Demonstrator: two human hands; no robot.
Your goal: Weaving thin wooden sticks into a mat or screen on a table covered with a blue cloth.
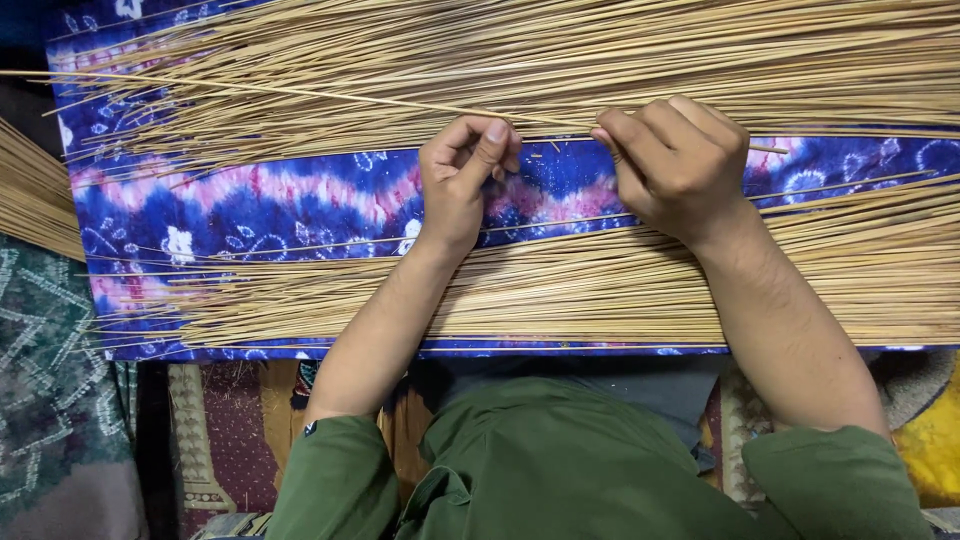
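Note:
My left hand (462, 180) and my right hand (675, 165) are both pinched on one thin pale stick (300, 90) that runs across from the far left to just past my right hand. They hover over a blue, pink and white tie-dye cloth (250, 210). A large spread of pale thin sticks (560, 60) lies beyond my hands. Another layer of sticks (560, 290) lies under my wrists, nearer to me.
A further bundle of sticks (30, 195) pokes in at the left edge. A dark green patterned fabric (50, 380) lies at lower left, a maroon patterned rug (230, 430) under the cloth's near edge, and yellow fabric (930, 440) at lower right. My green sleeves fill the bottom.

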